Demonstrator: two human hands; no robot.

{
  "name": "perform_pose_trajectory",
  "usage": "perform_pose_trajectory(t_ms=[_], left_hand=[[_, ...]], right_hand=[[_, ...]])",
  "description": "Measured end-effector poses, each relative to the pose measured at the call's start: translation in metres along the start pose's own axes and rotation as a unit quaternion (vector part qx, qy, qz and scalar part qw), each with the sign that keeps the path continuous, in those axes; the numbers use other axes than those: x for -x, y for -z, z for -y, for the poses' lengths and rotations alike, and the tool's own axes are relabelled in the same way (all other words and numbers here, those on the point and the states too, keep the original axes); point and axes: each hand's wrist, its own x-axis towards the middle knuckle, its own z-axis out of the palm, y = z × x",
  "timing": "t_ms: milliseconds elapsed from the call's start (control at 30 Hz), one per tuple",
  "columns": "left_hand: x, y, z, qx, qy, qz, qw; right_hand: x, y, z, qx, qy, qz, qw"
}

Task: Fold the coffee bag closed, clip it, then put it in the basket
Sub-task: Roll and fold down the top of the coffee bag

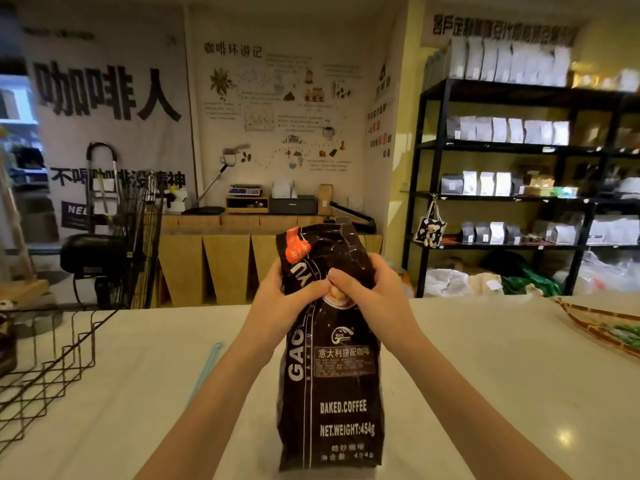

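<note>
Dark coffee bag [332, 358] upright on the white counter [485, 375] at near centre, top unfolded, left hand [280, 299] and right hand [367, 289] both curled around its upper part, thumbs pressing the front, wire basket [45, 358] at left, pale blue clip [204, 372] lying between basket and bag

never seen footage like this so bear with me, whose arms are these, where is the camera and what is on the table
There is one picture, from a camera worn on a person's head, looking forward and down, so the arms are that person's own. The left hand and right hand both grip the upper part of a dark coffee bag standing upright on the pale table. Its top is not yet folded or clipped. A light blue stick, perhaps the clip, lies left of the bag. A wire basket sits at the left edge, a woven tray at the right.
</note>
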Motion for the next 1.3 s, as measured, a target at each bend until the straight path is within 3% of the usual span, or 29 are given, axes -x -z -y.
perform_pose_trajectory(t_ms=[133, 400, 500, 567, 667, 700, 767, 867, 1200, 1300], left_hand=[[0.004, -0.001, 0.009, 0.019, -0.010, -0.015, 1.000], [0.013, -0.013, 0.026, 0.032, 0.074, -0.016, 0.997], [0.013, -0.015, 0.030, 0.022, 0.064, -0.028, 0.997], [0.014, -0.017, 0.031, 0.020, 0.063, -0.026, 0.997], [0.014, -0.017, 0.030, 0.011, 0.050, -0.025, 0.998], [0.014, -0.017, 0.030, 0.005, 0.047, -0.026, 0.999], [0.014, -0.018, 0.029, -0.002, 0.046, -0.030, 0.999], [0.015, -0.017, 0.029, 0.005, 0.048, -0.034, 0.998], [0.018, -0.016, 0.027, 0.048, 0.047, -0.024, 0.997], [0.019, -0.017, 0.024, 0.060, 0.045, 0.003, 0.997]], right_hand=[[0.002, 0.000, -0.006, -0.039, -0.012, 0.015, 0.999], [0.003, -0.001, -0.014, -0.072, -0.028, 0.007, 0.997], [-0.005, -0.002, -0.001, 0.050, 0.045, -0.025, 0.997], [-0.012, -0.004, 0.012, 0.221, 0.183, -0.048, 0.957], [-0.027, -0.017, 0.035, 0.446, 0.390, -0.009, 0.805], [-0.032, -0.022, 0.041, 0.485, 0.426, 0.026, 0.763], [-0.041, -0.034, 0.050, 0.531, 0.436, 0.122, 0.716], [-0.047, -0.045, 0.062, 0.582, 0.317, 0.230, 0.713], [-0.065, -0.053, 0.053, 0.595, 0.342, 0.106, 0.719], [-0.068, -0.051, 0.054, 0.582, 0.323, 0.072, 0.743]])
